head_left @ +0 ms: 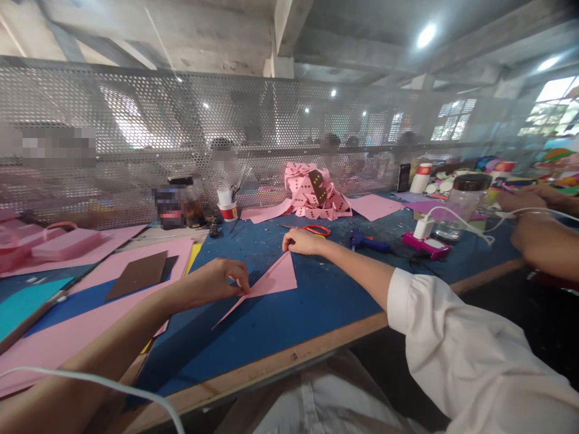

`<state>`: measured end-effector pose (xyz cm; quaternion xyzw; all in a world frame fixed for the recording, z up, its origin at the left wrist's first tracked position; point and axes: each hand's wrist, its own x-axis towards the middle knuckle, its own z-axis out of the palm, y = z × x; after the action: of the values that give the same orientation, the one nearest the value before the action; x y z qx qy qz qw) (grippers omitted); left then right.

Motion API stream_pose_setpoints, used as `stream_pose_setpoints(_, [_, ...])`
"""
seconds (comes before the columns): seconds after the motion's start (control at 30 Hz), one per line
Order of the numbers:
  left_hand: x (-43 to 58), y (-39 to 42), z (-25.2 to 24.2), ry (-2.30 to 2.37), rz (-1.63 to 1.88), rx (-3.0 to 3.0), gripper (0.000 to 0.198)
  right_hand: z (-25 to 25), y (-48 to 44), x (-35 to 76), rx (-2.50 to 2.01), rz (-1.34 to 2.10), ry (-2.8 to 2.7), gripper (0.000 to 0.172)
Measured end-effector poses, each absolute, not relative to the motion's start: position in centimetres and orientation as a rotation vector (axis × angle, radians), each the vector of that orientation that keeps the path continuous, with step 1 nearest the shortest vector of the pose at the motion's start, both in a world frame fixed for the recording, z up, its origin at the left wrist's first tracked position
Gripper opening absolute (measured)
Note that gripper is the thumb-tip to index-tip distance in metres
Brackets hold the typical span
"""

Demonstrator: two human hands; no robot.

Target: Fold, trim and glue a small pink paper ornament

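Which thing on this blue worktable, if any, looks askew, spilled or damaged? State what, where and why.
The pile of pink dotted cut-outs by the mesh screen is heaped loosely, pieces tilted every way. The pink paper held by the left hand and right hand looks neatly folded, not damaged.

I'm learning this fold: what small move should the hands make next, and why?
Probably press the crease flat: the left hand pinches the pink paper at its lower edge, the right hand holds its top corner, and the paper looks partly raised off the blue table.

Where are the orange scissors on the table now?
The orange scissors lie on the blue table, just behind the right hand and in front of the pink cutout pile.
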<state>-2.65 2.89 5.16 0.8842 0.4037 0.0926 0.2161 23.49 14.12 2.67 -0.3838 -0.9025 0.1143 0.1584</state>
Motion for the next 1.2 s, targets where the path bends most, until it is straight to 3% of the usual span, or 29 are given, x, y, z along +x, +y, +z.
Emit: stream_pose_setpoints(1.2, [-3.45,2.06,6.21,1.154,0.089,2.392,0.017,2.8,13.86,23.45,-1.126,0.332,-2.566,0.027])
